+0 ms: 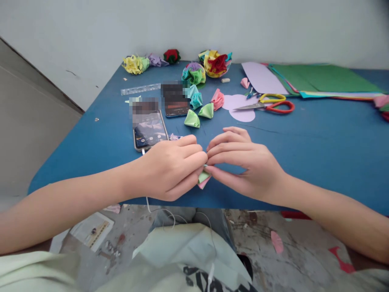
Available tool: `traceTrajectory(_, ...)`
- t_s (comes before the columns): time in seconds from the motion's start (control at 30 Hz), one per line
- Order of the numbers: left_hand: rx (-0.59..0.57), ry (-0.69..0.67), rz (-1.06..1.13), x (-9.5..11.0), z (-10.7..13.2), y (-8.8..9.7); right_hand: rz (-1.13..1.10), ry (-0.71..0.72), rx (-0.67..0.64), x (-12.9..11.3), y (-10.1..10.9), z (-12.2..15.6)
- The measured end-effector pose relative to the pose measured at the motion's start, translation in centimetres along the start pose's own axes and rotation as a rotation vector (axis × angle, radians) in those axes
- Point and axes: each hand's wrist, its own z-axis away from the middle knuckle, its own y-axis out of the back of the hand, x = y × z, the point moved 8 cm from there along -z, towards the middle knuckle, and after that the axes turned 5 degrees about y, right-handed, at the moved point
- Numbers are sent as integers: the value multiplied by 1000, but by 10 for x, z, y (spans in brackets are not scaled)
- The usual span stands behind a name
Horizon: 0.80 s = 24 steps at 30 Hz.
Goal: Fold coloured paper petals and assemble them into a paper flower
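My left hand [179, 168] is closed around a small folded piece of green and pink paper [204, 177], most of it hidden under the fingers. From the other side my right hand [243, 158] pinches the same paper's upper edge between thumb and fingertips. Just beyond the hands lie two light green folded paper cones [192, 119], a pink folded paper piece [217, 99] and a turquoise one [195, 97]. To their right, scissors [267, 106] with yellow and red handles rest partly on a lilac petal-shaped paper [243, 115].
Two phones [150, 132] lie left of centre, one with a white cable [148, 202] over the table's front edge. Behind them are a clear ruler [140, 89] and several crumpled paper flowers [217, 65]. Coloured paper sheets [322, 79] are stacked at the back right.
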Motion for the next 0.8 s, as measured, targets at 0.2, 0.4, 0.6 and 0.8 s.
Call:
traceTrajectory(0.2, 18, 25, -50, -1, 0, 0, 47, -31, 28, 1, 0, 0)
traceTrajectory(0.4, 22, 45, -94, 0, -1, 1, 121, 7, 44, -2, 2, 2)
traceTrajectory(0.6, 25, 82, -14, -1, 1, -1, 50, -31, 38, 0, 1, 1)
traceTrajectory(0.8, 50, 211, 269, -12, -1, 9, -214, -97, 47, 15, 5, -2)
